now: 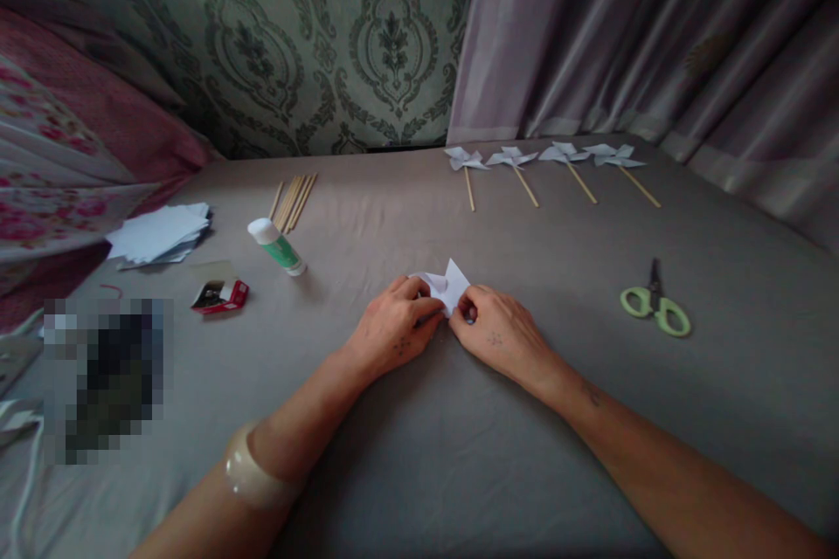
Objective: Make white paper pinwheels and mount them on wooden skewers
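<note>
Between my two hands is a white paper pinwheel [452, 281] with its corners partly folded in, low over the grey cloth surface [419, 472]. My left hand [401, 319] pinches its left side, thumb and fingers closed on the paper. On the other side, my right hand [496, 327] grips the right edge with curled fingers. Both hands hide much of the paper's lower part. A glue stick [281, 251] with a white cap and green label stands to the left, and green-handled scissors [655, 306] lie to the right.
Several finished pinwheels on sticks [517, 159] lie in a row at the back right. Loose wooden sticks [294, 203] are at the back left, near a stack of white paper [161, 231]. A small open red box [221, 295] holds dark metal bits. A white cable [27, 489] runs at the left edge.
</note>
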Demonstrator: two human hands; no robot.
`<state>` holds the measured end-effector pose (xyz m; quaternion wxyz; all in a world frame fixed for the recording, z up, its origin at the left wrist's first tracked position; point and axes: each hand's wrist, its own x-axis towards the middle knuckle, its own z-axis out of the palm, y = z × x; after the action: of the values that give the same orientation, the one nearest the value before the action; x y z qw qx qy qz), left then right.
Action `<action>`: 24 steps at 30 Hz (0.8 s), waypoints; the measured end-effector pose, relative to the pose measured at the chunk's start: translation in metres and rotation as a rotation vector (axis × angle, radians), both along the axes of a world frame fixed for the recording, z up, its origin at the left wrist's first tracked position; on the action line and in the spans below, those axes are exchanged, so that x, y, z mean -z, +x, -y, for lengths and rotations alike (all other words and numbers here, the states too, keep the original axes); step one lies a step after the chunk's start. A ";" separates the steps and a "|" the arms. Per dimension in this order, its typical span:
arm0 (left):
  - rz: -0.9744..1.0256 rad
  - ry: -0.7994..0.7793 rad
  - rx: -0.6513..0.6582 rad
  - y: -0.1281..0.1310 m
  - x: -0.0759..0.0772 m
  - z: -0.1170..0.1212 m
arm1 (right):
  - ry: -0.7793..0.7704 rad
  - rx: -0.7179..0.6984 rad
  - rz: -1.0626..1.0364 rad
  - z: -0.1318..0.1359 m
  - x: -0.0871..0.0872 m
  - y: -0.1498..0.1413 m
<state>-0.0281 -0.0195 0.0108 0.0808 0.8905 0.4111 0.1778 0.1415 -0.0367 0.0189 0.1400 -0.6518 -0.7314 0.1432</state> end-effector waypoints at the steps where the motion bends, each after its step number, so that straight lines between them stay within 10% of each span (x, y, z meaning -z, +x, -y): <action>1: -0.002 0.000 -0.001 0.000 0.000 0.000 | 0.000 -0.002 0.000 0.000 0.000 0.000; 24: 0.013 -0.018 0.009 -0.001 -0.001 0.001 | -0.006 -0.028 -0.003 -0.001 0.001 0.003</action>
<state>-0.0288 -0.0202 0.0115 0.0921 0.8904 0.4081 0.1794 0.1441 -0.0352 0.0179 0.1371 -0.6419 -0.7398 0.1480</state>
